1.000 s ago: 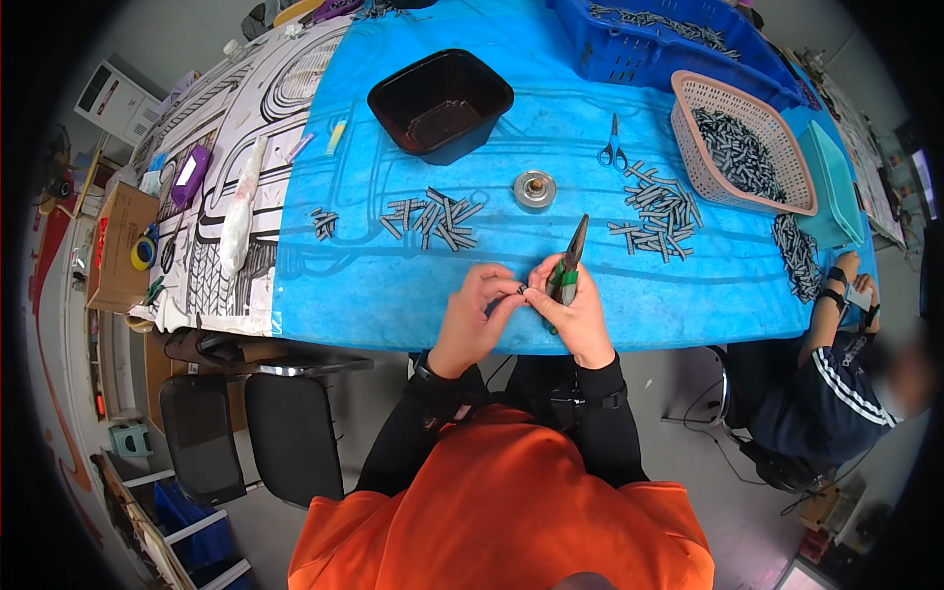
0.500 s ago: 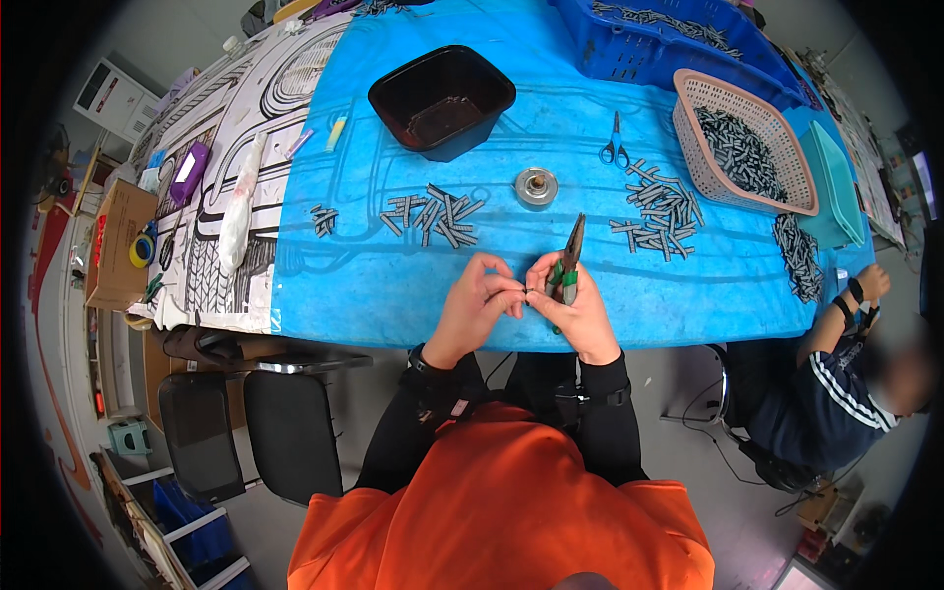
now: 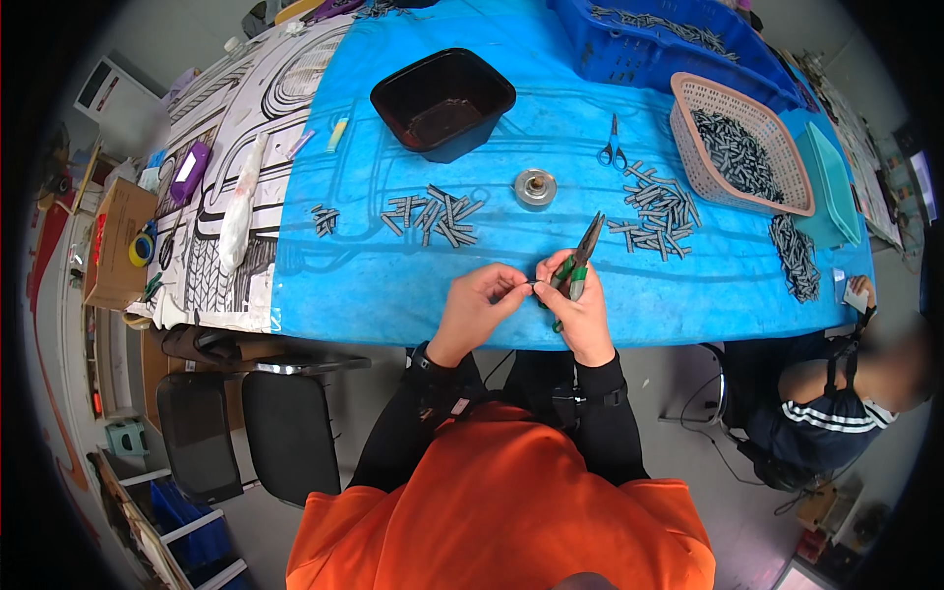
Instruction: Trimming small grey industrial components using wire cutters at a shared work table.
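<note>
My left hand (image 3: pixel 480 313) is closed, its thumb and fingertips pinching a small dark piece (image 3: pixel 532 282) too small to name. From the other side the thumb and fingertips of my right hand (image 3: pixel 588 320) meet the same piece. Tucked in that right hand are needle-nose pliers (image 3: pixel 588 241) with green handles, jaws pointing up and away. Beyond my hands lie a pile of short grey tubes (image 3: pixel 433 216) to the left and another pile of grey tubes (image 3: pixel 661 211) to the right. Between the piles stands a small round glass jar (image 3: pixel 535 189) with a brownish centre.
A black tub (image 3: pixel 442 103), scissors (image 3: pixel 613 146), a pink basket (image 3: pixel 688 133) of grey pieces, a teal tray (image 3: pixel 831 187) and a blue crate (image 3: pixel 610 54) stand on the blue-covered table. A co-worker (image 3: pixel 826 393) sits at right; chairs (image 3: pixel 290 433) stand at left.
The pliers have shifted slightly right and tilted more to the right within my right hand. My fingers still meet at the small piece. The co-worker's arm has moved, now holding something pale.
</note>
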### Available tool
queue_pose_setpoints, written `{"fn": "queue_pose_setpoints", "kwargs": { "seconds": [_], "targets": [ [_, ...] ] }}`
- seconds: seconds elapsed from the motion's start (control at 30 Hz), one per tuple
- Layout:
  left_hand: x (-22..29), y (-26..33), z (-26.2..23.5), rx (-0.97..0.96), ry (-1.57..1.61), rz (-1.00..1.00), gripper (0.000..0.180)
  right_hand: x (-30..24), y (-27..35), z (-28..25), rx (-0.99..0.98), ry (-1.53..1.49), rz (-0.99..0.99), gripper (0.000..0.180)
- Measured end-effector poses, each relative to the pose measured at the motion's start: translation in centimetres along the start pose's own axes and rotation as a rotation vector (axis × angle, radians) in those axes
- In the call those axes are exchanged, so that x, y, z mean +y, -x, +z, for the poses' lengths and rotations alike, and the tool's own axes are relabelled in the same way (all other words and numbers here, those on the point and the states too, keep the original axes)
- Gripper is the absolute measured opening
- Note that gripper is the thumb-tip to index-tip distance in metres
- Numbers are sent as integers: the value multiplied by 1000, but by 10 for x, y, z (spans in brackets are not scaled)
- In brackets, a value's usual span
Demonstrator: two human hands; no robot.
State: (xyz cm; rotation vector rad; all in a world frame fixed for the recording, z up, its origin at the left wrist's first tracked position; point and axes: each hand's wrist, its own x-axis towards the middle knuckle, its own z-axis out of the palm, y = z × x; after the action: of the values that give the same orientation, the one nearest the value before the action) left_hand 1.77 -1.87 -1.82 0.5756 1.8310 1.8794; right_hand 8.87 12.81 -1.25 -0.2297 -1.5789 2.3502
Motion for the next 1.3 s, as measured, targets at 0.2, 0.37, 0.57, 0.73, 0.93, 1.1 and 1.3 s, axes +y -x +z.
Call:
{"fn": "queue_pose_setpoints", "kwargs": {
  "seconds": [0.2,0.37,0.57,0.73,0.93,1.1,1.3],
  "targets": [
    [2,-4,-3,-76,-102,44,9,-1,-7,2,-25,30,7,28],
    [3,-12,14,-7,-38,128,12,-4,-7,-6,41,104,-8,29],
    [-8,-8,-13,35,-88,61,9,25,-21,0,-13,126,-76,31],
    [-21,-18,-9,-34,-1,113,5,25,-26,-7,-102,2,-33,32],
    [-13,-16,-4,-17,35,112,5,19,-26,-6,-130,22,-56,30],
    [-8,-14,-7,-65,-14,133,7,19,-26,-2,-162,-17,-60,29],
    [-14,-13,-10,-64,12,147,5,13,-21,0,-193,-21,-30,27]
  ]
}}
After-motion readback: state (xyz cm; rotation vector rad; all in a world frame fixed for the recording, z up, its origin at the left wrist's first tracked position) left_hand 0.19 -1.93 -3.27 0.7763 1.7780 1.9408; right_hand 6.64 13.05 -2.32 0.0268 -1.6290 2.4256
